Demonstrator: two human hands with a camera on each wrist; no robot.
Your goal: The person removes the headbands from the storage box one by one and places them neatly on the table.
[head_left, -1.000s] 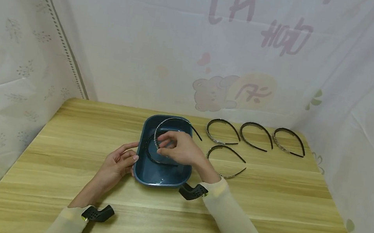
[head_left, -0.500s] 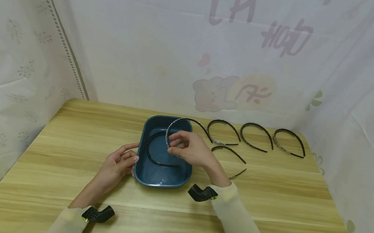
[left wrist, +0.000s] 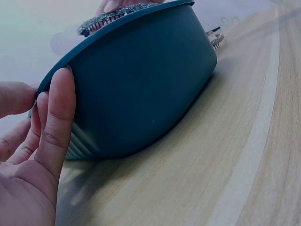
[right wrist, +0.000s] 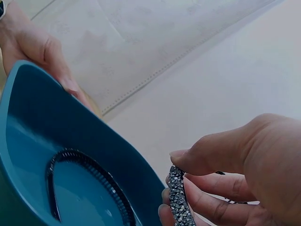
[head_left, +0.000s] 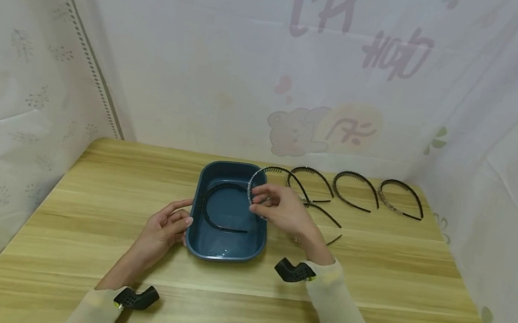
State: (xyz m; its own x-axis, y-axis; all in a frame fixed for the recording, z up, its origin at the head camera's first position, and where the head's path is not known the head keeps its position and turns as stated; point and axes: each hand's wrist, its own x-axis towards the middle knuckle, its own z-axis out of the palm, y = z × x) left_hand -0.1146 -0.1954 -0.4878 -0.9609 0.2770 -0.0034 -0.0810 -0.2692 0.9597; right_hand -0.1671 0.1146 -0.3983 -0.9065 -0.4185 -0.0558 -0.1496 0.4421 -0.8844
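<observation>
In the head view, the person's right hand (head_left: 287,211) has its grip clamped on a sparkly headband (head_left: 251,182), thumb against fingers, holding it above the right-hand side of a blue bin (head_left: 223,247). The left hand (head_left: 162,228) holds the bin by its near-left rim, thumb over the edge. A black headband (head_left: 205,206) lies on the bin's floor. The bin stands on the wood-grain tabletop (head_left: 200,312); to its right, three headbands lie in a row along the back: a nearest one (head_left: 322,180), a middle one (head_left: 336,185) and a far-right one (head_left: 416,196). A fourth headband (head_left: 328,214) lies in front of them, partly hidden by the right hand. In the left wrist view, the left hand's fingers press the bin's outer wall, its grip closed round the rim, and the held headband's glittery band and comb teeth show above the edge. In the right wrist view, the thumb and fingertips pinch the stone-covered stretch of the held headband, beside the bin's wall, while the black headband curves inside.
</observation>
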